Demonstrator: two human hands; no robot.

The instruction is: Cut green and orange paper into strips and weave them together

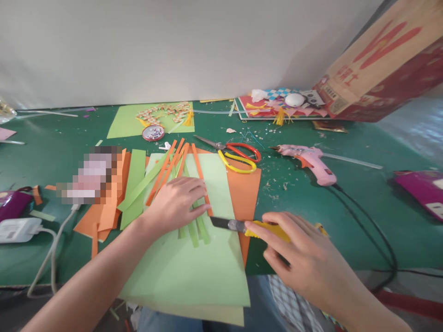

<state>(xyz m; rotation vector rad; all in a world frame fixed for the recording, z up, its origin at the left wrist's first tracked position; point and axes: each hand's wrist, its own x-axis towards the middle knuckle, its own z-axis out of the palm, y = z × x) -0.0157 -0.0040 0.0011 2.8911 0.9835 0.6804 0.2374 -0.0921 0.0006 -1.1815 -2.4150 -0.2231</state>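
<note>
My left hand [182, 200] rests on the light green paper sheets [194, 281], with its fingers curled and its fingertips and thumb against a narrow orange paper strip [200, 168]. More orange strips [166, 173] and green paper strips [195, 230] lie around and under this hand, partly hidden by it. In my right hand [301, 253] is a yellow utility knife [268, 230], held low over the paper. Its dark blade [219, 222] points left, with the tip close to the lower end of the orange strip. An orange sheet [244, 193] shows beneath the green ones.
Scissors [238, 154] with red and yellow handles lie beyond the paper. To the right is a pink glue gun [308, 161] with its cord. A charging phone, blurred out, lies left beside orange offcuts [112, 198]. A small round dish [153, 133] and a paper bag [380, 64] stand behind.
</note>
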